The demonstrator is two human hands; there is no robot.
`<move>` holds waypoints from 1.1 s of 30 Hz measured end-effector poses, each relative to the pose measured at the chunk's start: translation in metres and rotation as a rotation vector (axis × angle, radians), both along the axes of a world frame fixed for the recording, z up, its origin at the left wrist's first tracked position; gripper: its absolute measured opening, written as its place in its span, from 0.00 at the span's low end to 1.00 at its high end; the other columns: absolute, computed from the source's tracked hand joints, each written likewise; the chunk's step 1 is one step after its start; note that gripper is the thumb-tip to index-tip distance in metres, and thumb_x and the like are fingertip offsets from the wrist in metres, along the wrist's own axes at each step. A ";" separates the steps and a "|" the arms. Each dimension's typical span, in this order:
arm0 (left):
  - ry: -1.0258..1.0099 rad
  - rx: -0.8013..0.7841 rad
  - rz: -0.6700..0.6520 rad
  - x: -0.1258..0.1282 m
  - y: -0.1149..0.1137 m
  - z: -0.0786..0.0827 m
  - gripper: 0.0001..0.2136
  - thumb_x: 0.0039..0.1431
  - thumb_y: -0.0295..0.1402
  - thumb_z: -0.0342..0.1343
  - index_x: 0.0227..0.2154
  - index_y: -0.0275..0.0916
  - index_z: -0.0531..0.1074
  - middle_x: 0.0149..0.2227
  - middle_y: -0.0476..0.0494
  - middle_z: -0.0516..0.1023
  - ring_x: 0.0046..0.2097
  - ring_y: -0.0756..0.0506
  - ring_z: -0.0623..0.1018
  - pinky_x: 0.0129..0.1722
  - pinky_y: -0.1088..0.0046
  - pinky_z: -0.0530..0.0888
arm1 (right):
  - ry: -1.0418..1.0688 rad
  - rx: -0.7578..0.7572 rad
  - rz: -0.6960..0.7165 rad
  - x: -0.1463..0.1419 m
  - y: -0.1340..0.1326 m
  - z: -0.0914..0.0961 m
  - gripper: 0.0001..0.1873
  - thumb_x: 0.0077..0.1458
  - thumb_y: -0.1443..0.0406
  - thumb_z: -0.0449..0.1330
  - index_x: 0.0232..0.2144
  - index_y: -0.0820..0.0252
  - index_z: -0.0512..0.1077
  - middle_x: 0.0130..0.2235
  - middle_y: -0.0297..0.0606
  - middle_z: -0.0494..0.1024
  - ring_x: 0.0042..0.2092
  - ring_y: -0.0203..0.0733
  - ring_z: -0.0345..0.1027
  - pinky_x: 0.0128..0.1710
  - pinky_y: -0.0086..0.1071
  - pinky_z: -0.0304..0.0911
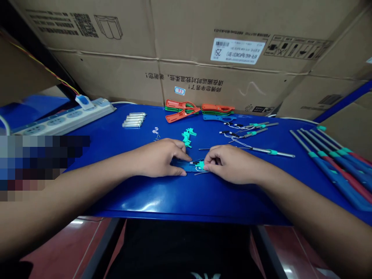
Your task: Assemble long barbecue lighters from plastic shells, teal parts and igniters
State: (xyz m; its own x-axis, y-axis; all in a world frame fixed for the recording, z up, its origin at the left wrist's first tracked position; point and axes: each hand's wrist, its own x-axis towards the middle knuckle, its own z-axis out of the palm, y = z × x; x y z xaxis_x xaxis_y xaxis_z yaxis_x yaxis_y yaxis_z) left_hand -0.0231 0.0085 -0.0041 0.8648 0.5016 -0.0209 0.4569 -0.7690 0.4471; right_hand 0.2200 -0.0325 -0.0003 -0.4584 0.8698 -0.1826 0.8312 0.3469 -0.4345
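My left hand [162, 158] grips a blue plastic lighter shell half [180, 166] flat on the table, thumb on the near edge and fingers on the far one. Over the shell's right end, my right hand [228, 162] pinches a small turquoise trigger piece [200, 165]. A black part with white wire shows beside that piece, and a thin metal rod sticks out below. My right fingers partly cover the shell's right end. Just beyond my left hand lies a small pile of turquoise triggers [188, 135].
Clear tubes [134, 120] and small white bits [155, 131] lie at back left. Orange, green and blue shells [181, 110] are stacked by the cardboard box [116, 81]. Wired metal nozzles [273, 152] and long lighters [334, 170] lie right; a power strip [64, 118] stands left.
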 end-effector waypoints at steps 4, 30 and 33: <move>-0.062 -0.058 0.050 0.006 0.000 -0.008 0.16 0.55 0.37 0.66 0.47 0.43 0.80 0.38 0.47 0.77 0.40 0.48 0.77 0.42 0.73 0.72 | -0.005 0.022 -0.024 -0.006 -0.001 -0.002 0.07 0.56 0.66 0.61 0.27 0.58 0.77 0.29 0.34 0.78 0.27 0.34 0.65 0.26 0.29 0.56; -0.040 0.393 0.351 -0.025 0.030 0.020 0.15 0.67 0.41 0.51 0.42 0.38 0.80 0.40 0.39 0.81 0.41 0.43 0.78 0.45 0.66 0.71 | 0.169 0.339 -0.007 0.032 0.013 -0.004 0.14 0.60 0.57 0.59 0.29 0.58 0.78 0.27 0.35 0.75 0.30 0.38 0.66 0.31 0.32 0.58; 0.296 0.424 0.657 -0.057 0.057 0.032 0.12 0.61 0.36 0.54 0.41 0.38 0.80 0.39 0.37 0.81 0.40 0.39 0.78 0.40 0.66 0.69 | 0.149 0.366 0.020 0.033 0.015 -0.006 0.13 0.60 0.59 0.59 0.30 0.59 0.78 0.28 0.36 0.75 0.30 0.38 0.66 0.32 0.32 0.58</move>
State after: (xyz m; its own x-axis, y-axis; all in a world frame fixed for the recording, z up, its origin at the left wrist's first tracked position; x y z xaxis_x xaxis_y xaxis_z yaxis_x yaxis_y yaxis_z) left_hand -0.0796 0.0652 0.0274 0.3825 0.9182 0.1030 0.9239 -0.3815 -0.0295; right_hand 0.2531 -0.0177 -0.0067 -0.4744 0.8555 0.2074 0.7596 0.5169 -0.3948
